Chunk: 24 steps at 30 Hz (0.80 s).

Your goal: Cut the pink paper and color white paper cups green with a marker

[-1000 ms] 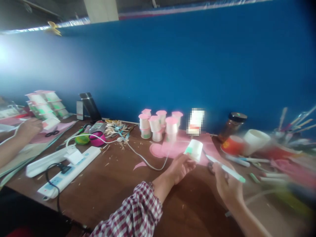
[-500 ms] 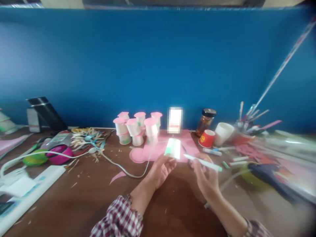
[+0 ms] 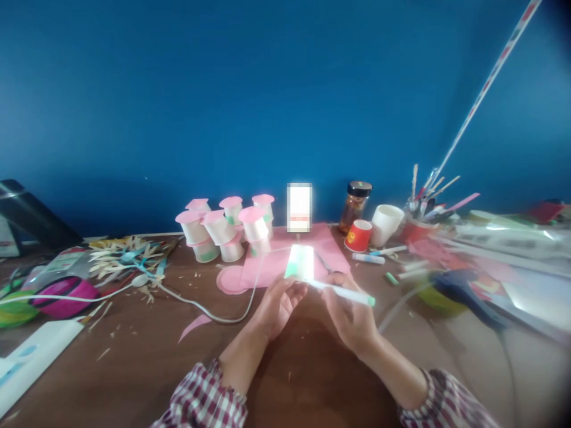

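My left hand (image 3: 282,306) grips the lower end of a small white paper cup (image 3: 300,261) that has pale green patches on its side. In my right hand (image 3: 350,312) lies a white marker (image 3: 345,292) with a green end, held between thumb and fingers. Its tip points left and reaches the cup's lower right edge; whether it touches cannot be made out. Behind both hands a pink paper sheet (image 3: 276,238) lies on the table, with a pink paper disc (image 3: 232,279) at its left. Dark scissors, partly hidden, seem to lie near my right fingers.
Stacked white cups (image 3: 218,227) with pink paper tops stand at the back left. A red cup (image 3: 358,236), a white cup (image 3: 387,224) and a brown jar (image 3: 355,208) stand back right. A white cable (image 3: 214,318) curves across the table. A glue gun (image 3: 468,297) lies at right.
My right hand has moved the marker left, bringing its tip up to the cup. The camera view has turned slightly right and down.
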Each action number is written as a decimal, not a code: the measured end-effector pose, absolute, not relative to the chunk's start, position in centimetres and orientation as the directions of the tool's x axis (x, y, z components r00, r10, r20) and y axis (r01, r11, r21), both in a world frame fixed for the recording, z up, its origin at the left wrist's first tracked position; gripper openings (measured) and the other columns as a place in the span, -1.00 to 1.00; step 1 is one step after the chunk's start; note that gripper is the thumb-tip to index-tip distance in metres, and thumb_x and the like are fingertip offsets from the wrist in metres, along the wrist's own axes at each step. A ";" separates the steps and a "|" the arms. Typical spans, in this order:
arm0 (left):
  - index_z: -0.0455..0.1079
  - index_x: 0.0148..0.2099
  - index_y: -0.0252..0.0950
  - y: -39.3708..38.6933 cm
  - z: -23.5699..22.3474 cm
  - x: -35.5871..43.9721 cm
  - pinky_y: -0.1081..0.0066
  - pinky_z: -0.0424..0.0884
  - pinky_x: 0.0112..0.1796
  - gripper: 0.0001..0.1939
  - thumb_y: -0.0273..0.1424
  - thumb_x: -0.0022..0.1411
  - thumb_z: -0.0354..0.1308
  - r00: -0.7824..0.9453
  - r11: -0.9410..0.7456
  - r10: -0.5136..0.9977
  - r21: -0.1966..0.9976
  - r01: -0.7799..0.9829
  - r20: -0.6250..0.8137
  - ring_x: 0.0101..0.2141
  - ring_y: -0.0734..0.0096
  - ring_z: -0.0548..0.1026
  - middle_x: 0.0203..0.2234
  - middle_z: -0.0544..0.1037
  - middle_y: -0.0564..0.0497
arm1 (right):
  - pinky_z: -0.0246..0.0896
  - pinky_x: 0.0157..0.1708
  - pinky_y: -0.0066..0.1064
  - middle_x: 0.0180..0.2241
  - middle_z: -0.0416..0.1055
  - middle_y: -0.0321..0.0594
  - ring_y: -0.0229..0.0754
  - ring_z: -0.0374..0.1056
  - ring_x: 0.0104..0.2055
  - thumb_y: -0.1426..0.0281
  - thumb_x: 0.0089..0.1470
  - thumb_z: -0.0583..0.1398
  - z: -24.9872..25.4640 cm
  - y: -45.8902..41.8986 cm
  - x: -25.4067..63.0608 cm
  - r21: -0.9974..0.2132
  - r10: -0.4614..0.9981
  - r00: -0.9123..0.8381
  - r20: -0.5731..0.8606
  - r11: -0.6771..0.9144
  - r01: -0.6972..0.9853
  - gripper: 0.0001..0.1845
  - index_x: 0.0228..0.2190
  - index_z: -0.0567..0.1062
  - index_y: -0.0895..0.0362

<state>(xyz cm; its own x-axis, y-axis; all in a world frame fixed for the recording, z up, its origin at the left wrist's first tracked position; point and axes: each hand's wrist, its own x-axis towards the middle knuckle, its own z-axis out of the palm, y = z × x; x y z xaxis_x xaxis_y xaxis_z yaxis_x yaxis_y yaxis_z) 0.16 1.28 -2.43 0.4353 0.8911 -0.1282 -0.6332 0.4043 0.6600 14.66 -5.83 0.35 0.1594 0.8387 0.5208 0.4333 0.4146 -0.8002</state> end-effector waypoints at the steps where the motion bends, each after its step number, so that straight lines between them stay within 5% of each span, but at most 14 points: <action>1: 0.44 -0.34 -0.32 1.3 -2.5 0.2 0.26 0.30 -0.03 -0.89 -0.40 0.05 0.27 0.435 0.405 0.891 0.663 -0.630 -0.130 -0.26 0.38 0.46 -0.40 0.51 -0.01 | 0.18 -0.53 -0.50 -0.47 0.34 -0.30 -0.29 0.27 -0.51 0.38 0.17 0.10 0.4 -5.8 14.7 -0.786 0.835 0.153 0.529 0.414 0.459 -0.93 -0.29 0.37 0.11; 24: 0.45 -0.32 -0.31 1.0 -2.2 0.2 0.26 0.29 -0.04 -0.90 -0.41 0.06 0.26 0.437 0.370 0.893 0.728 -0.577 -0.107 -0.26 0.38 0.46 -0.38 0.51 0.00 | 0.16 -0.51 -0.47 -0.47 0.34 -0.30 -0.31 0.20 -0.54 0.39 0.16 0.10 0.6 -5.6 14.9 -0.720 0.823 0.134 0.553 0.390 0.574 -0.91 -0.29 0.39 0.12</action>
<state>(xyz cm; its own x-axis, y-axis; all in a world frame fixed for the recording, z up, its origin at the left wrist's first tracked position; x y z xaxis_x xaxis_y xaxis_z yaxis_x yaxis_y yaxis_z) 0.23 1.05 -2.16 0.4374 0.8929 -0.1074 -0.5774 0.3703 0.7277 14.87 -5.59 0.57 0.1337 0.8226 0.5526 0.5741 0.3902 -0.7198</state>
